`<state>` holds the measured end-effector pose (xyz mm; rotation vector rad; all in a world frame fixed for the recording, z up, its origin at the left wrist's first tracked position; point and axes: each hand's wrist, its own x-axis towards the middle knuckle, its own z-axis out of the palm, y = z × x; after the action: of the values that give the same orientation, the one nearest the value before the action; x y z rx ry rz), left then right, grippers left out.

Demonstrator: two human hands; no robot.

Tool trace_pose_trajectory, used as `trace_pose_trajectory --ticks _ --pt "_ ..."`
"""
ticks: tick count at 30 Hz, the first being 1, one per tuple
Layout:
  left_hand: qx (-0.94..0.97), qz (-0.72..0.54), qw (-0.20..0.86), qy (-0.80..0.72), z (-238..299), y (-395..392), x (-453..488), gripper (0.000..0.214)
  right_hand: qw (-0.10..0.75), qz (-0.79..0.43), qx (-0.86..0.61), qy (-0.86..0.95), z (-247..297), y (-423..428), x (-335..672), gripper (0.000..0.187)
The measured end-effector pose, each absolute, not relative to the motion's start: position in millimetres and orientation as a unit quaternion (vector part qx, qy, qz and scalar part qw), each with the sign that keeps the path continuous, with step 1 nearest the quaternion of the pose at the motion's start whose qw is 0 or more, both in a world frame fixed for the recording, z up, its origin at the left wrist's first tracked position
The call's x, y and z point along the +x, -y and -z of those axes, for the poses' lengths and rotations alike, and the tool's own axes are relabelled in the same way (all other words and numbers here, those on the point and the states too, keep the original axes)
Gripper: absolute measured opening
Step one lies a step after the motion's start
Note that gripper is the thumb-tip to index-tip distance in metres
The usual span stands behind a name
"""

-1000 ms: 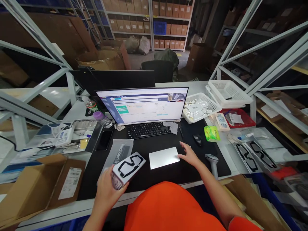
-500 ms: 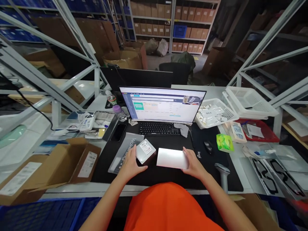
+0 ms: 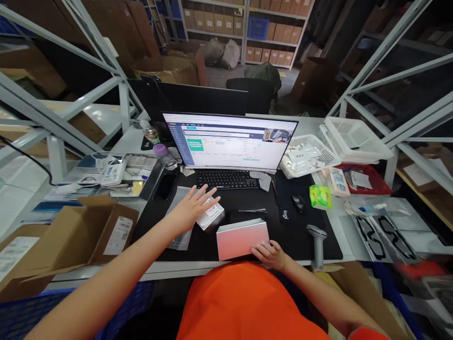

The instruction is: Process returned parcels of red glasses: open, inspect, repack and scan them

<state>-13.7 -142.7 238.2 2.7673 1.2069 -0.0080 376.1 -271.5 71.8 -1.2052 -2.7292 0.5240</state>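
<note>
My left hand point(image 3: 193, 208) is open, its fingers spread above a small white box with a printed label point(image 3: 213, 216). It partly covers that box; whether it touches it I cannot tell. My right hand point(image 3: 269, 254) has bent fingers against the lower right of a shiny silver box point(image 3: 240, 238), its thumb by the right edge. The silver box is tilted, its broad face towards me and reflecting the orange of my clothing. Under my left forearm lies a translucent printed bag point(image 3: 182, 241), partly hidden.
Behind the boxes are a keyboard point(image 3: 228, 180) and a lit monitor point(image 3: 230, 144). A mouse point(image 3: 297, 203), a barcode scanner point(image 3: 317, 243) and a green packet point(image 3: 320, 196) are on the right. An opened cardboard box point(image 3: 116, 231) stands left, near a phone point(image 3: 165, 187).
My left hand has let go of the small box's side and spread over it. The silver box has come nearer and tilted up, with my right hand lower on it.
</note>
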Motion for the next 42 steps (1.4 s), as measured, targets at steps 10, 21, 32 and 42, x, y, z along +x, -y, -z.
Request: trace_pose_trajectory --ticks 10,21,32,42 --pt "0.835 0.039 0.081 -0.543 -235 132 6 0.099 0.163 0.014 -0.344 0.925 -83 279 347 0.016" --pt "0.575 -0.012 -0.042 -0.817 -220 164 67 0.108 0.135 -0.108 -0.375 0.911 -110 258 344 0.031" --pt "0.520 -0.004 0.095 -0.849 -230 137 54 0.123 0.095 -0.216 -0.535 0.811 -124 98 339 0.014" --pt "0.667 -0.175 -0.068 -0.721 -214 183 66 0.085 0.124 -0.164 -0.618 0.759 -158 122 349 0.031"
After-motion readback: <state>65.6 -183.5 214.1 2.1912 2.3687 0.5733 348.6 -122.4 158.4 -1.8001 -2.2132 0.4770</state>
